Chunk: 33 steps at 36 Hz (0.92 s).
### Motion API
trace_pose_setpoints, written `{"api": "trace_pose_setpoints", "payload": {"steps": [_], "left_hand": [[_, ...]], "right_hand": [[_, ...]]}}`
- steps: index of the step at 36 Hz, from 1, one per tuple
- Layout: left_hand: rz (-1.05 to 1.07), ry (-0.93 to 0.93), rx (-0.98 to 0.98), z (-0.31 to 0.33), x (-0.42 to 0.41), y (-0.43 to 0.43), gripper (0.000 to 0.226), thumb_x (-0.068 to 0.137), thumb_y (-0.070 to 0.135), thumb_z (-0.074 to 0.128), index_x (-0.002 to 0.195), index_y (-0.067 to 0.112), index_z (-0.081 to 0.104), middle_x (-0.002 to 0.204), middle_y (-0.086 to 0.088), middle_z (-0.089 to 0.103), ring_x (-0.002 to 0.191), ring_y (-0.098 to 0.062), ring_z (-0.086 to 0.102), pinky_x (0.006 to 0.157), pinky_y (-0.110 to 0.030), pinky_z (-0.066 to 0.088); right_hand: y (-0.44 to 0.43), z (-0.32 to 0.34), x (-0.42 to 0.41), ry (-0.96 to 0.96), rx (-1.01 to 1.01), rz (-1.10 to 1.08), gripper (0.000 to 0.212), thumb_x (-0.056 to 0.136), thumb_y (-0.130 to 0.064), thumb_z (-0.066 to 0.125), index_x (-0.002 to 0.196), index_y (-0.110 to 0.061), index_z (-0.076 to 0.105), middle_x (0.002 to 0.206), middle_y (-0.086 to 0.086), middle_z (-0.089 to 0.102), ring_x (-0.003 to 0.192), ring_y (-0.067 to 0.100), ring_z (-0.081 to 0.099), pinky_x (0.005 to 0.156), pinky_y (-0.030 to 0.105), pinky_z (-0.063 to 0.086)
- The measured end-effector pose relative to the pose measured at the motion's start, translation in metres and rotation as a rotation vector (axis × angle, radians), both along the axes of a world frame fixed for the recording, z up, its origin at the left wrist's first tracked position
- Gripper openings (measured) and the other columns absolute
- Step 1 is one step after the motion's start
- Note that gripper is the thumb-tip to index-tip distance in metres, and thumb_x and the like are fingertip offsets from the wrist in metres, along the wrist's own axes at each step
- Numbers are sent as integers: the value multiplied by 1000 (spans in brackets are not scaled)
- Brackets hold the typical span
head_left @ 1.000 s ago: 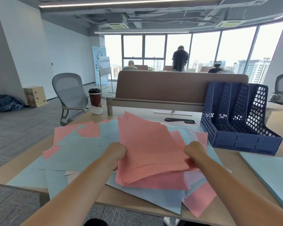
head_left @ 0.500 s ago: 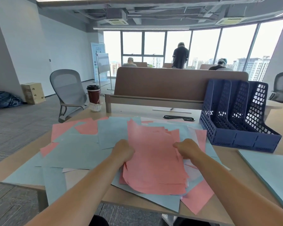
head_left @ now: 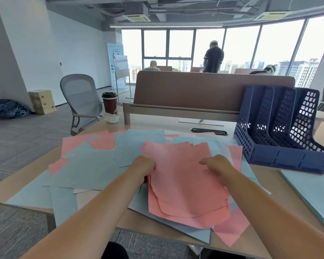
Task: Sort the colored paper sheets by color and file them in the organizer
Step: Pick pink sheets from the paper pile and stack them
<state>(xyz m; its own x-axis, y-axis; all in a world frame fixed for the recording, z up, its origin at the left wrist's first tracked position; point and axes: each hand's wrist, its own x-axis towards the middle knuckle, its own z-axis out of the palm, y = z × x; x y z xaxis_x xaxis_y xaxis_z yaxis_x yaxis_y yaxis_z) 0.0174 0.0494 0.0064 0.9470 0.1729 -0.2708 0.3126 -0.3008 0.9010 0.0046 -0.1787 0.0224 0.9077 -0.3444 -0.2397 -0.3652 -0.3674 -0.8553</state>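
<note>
A stack of pink sheets (head_left: 183,182) lies low in front of me on top of scattered light-blue sheets (head_left: 90,165) and loose pink sheets (head_left: 77,142). My left hand (head_left: 144,168) grips the stack's left edge. At the stack's right edge, my right hand (head_left: 217,164) holds it with curled fingers, thumb pointing left. The dark blue mesh organizer (head_left: 281,157) stands upright to the right of the papers with its slots showing no paper.
A separate pile of light-blue sheets (head_left: 316,193) lies at the table's right edge. A lidded coffee cup (head_left: 110,103) stands at the back left, a brown divider panel (head_left: 213,90) runs along the back, and a grey chair (head_left: 80,98) stands to the left of the table.
The pink stack was raised and fanned wide between my hands; it has come down flatter onto the papers, and my hands have drawn closer together, narrowing it.
</note>
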Motion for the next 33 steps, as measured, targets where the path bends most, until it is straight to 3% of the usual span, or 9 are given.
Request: {"api": "trace_pose_setpoints", "payload": {"steps": [4, 7, 10, 13, 15, 20, 25, 29, 33], "left_hand": [[-94, -71, 16, -3, -1, 3, 20, 75, 0, 53, 90, -5, 65, 96, -25, 66, 89, -36, 65, 68, -32, 47], [-116, -199, -94, 10, -11, 7, 35, 62, 13, 54, 91, 14, 73, 96, -14, 73, 93, -34, 69, 84, -44, 57], [-129, -310, -271, 35, -21, 10, 34, 69, 0, 61, 93, 20, 74, 89, -4, 76, 86, -28, 71, 81, -42, 58], [-126, -415, -417, 63, -20, 13, 36, 84, -13, 56, 99, 16, 72, 84, -1, 76, 74, -18, 72, 67, -30, 59], [-124, -475, -464, 83, -18, 17, 32, 88, -11, 55, 101, 15, 69, 82, 1, 75, 70, -14, 71, 62, -25, 58], [-118, -564, -519, 112, -15, 23, 23, 88, -2, 63, 107, 11, 68, 93, -5, 75, 88, -23, 71, 83, -37, 57], [-119, -572, -505, 109, -12, 24, 23, 84, 13, 74, 107, 12, 71, 103, -3, 75, 98, -17, 70, 91, -35, 53], [-165, -593, -463, 103, -9, 27, 22, 82, 21, 77, 104, 17, 72, 103, -4, 75, 97, -20, 71, 90, -38, 54], [-168, -590, -412, 99, -11, 27, 16, 82, 20, 77, 97, 18, 75, 95, 2, 77, 92, -11, 72, 84, -28, 55]], "right_hand": [[-5, -6, 0, -7, 99, -76, 13, 83, -3, 70, 92, 2, 62, 100, 24, 68, 87, 35, 67, 72, 39, 57], [-11, -2, 1, -52, 249, -104, 9, 82, 2, 68, 90, 3, 64, 97, 27, 70, 84, 37, 70, 82, 49, 59], [-15, 14, 2, -120, 446, -37, 17, 89, 1, 62, 106, 0, 65, 94, 22, 71, 76, 32, 68, 80, 47, 59], [-17, 38, 5, -269, 543, 23, 21, 89, 3, 62, 108, -3, 66, 102, 19, 73, 84, 31, 70, 84, 43, 58], [-15, 57, 4, -380, 561, 50, 21, 87, 3, 65, 107, -3, 66, 100, 17, 74, 86, 30, 70, 90, 47, 57], [-5, 93, -11, -572, 589, 144, 19, 88, 6, 63, 97, -9, 69, 87, 7, 76, 79, 22, 72, 82, 39, 58], [1, 82, -13, -533, 546, 208, 26, 82, -7, 75, 107, -8, 71, 102, 9, 76, 97, 27, 71, 98, 47, 53], [4, 71, -14, -497, 478, 252, 36, 75, -14, 83, 108, -5, 71, 103, 8, 76, 100, 28, 72, 99, 48, 53], [5, 63, -15, -479, 400, 273, 32, 73, -19, 86, 101, -9, 74, 99, 3, 77, 98, 26, 73, 96, 47, 54]]}}
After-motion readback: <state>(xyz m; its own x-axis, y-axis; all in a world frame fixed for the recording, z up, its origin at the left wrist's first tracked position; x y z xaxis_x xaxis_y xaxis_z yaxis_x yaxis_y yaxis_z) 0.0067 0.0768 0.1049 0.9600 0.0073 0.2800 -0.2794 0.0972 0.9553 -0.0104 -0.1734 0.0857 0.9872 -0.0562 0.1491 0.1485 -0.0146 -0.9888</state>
